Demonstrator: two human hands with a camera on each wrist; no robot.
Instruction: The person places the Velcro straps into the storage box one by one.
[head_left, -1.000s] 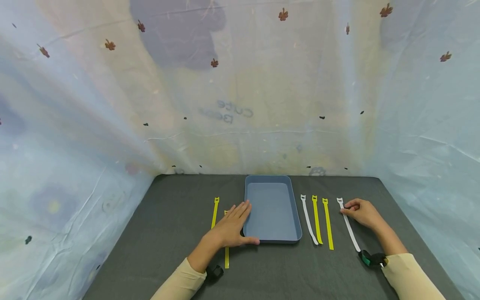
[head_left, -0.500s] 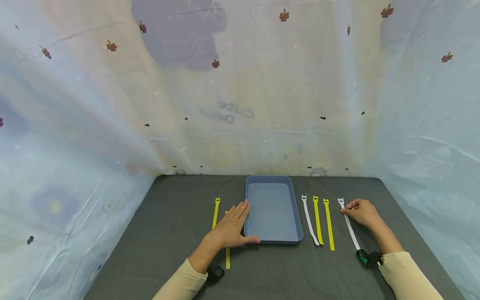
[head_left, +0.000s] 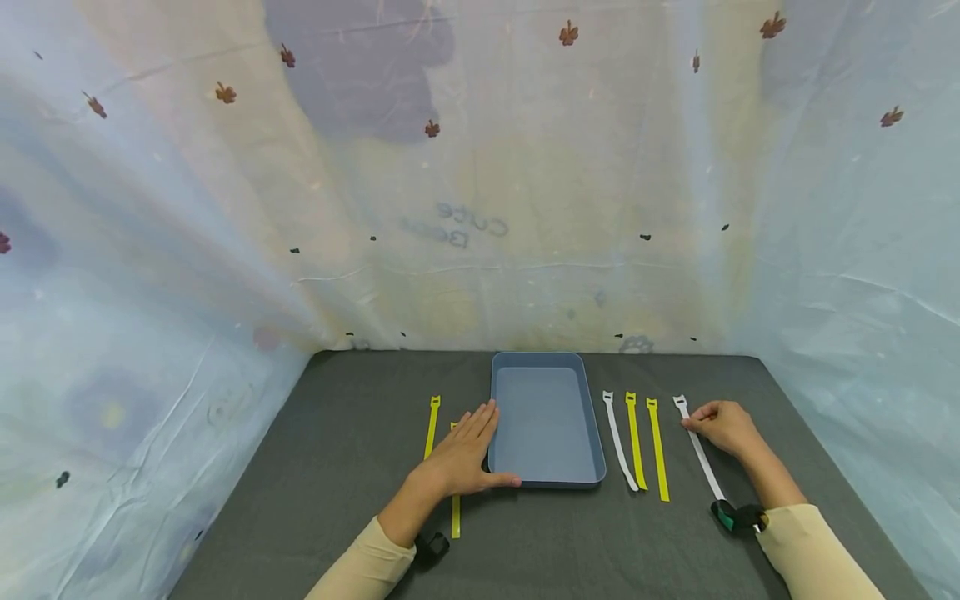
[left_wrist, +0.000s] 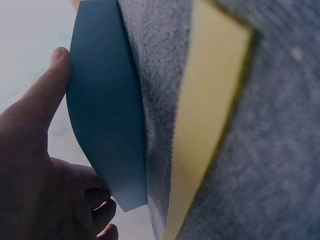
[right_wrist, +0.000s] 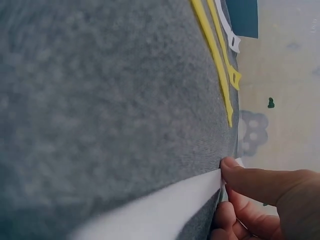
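My left hand point(head_left: 459, 458) rests on the left rim and near-left corner of a blue-grey rectangular tray point(head_left: 543, 421), fingers straight and thumb along the front edge. In the left wrist view, the thumb touches the rim of the tray point(left_wrist: 107, 100). At the right, my right hand point(head_left: 727, 427) pinches a white hook-and-loop cable tie point(head_left: 703, 461) just below its slotted head. The right wrist view shows thumb and fingertips on that white tie point(right_wrist: 165, 205), its tail running toward the camera. A yellow cable tie point(head_left: 455, 517) lies partly hidden under the left hand.
Right of the tray lie another white tie point(head_left: 616, 442) and two yellow ties, one point(head_left: 634, 442) beside the other point(head_left: 657, 450). A further yellow tie point(head_left: 432, 425) lies left of the tray. Dark grey cloth point(head_left: 360, 433) covers the table; a patterned curtain point(head_left: 480, 208) encloses it.
The white tie's head has tilted very slightly left in the right hand's pinch. The left hand stays on the tray. The head view has shifted slightly.
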